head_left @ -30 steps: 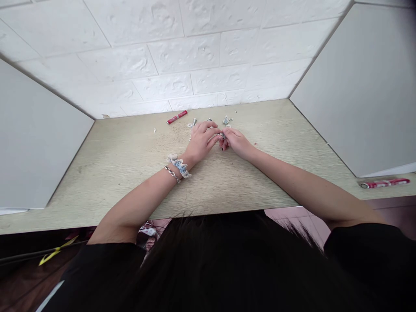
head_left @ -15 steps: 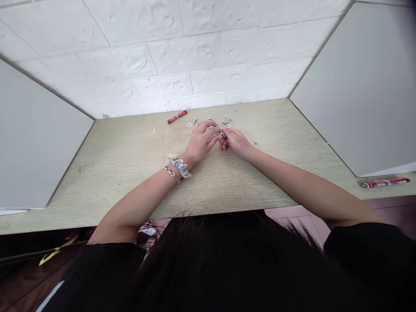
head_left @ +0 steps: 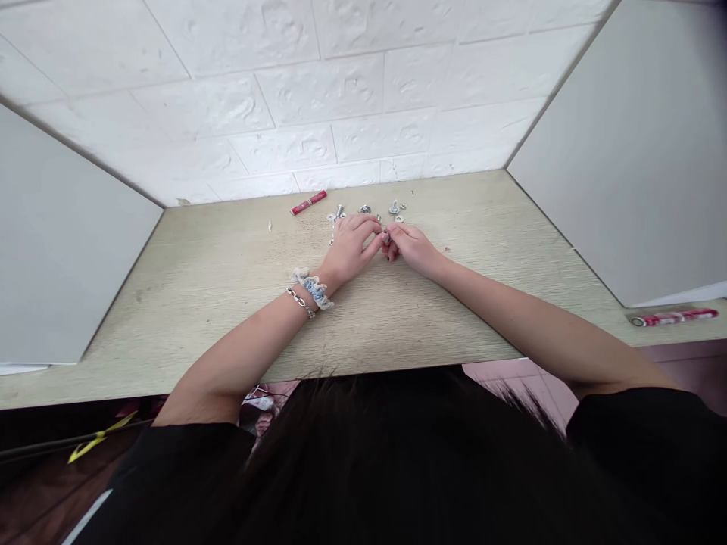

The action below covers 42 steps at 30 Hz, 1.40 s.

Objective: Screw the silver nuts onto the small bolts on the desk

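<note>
My left hand (head_left: pixel 353 248) and my right hand (head_left: pixel 413 248) meet fingertip to fingertip above the desk. Pinched between them is a small silver metal fastener (head_left: pixel 386 237), mostly covered by the fingers, so whether it is a bolt or a nut does not show. My right fingers are curled around it, while the left thumb and index finger press on its near side. Just beyond the hands lie a bolt (head_left: pixel 340 211), a round metal piece (head_left: pixel 366 209), a bolt standing on its head (head_left: pixel 394 207), a washer (head_left: pixel 400 219) and a nut (head_left: pixel 403 206).
A red tube (head_left: pixel 309 203) lies near the white brick wall (head_left: pixel 357 144). Another red tube (head_left: pixel 675 318) rests at the desk's right front edge. Grey panels (head_left: pixel 625 166) flank the wooden desk (head_left: pixel 216 265). A small white scrap (head_left: pixel 270 225) lies to the left.
My fingertips have closed in and shifted slightly, covering more of the fastener. The round metal piece behind my left hand shows more fully. Other things stay in place.
</note>
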Available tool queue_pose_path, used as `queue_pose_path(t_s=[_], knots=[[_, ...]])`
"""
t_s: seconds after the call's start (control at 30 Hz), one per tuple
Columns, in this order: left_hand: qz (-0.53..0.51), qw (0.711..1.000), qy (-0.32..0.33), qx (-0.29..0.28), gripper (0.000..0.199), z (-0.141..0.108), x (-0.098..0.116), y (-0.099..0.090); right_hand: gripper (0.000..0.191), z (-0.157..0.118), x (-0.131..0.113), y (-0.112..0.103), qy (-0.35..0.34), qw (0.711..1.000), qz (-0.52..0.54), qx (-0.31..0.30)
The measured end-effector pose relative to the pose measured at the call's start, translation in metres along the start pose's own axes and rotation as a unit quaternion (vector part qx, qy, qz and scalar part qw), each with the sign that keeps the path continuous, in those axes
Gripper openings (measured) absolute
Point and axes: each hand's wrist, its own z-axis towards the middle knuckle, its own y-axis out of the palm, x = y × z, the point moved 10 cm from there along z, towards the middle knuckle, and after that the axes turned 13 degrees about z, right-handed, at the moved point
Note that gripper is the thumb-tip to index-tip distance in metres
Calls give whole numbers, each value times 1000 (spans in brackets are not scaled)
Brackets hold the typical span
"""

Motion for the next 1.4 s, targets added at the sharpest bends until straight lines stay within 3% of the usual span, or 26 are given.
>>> queue_pose_path(t_s=[0.5,0.93,1.4], knots=[[-11,1000,5,-4,37,1,-1,3,31,0,-2,2,-11,1000,-6,-17],[-1,1000,21,10,36,0,0,3,39,1,2,0,-9,1000,7,-5],[-10,1000,13,-11,33,0,2,5,44,1,2,-1,-7,1000,-1,4]])
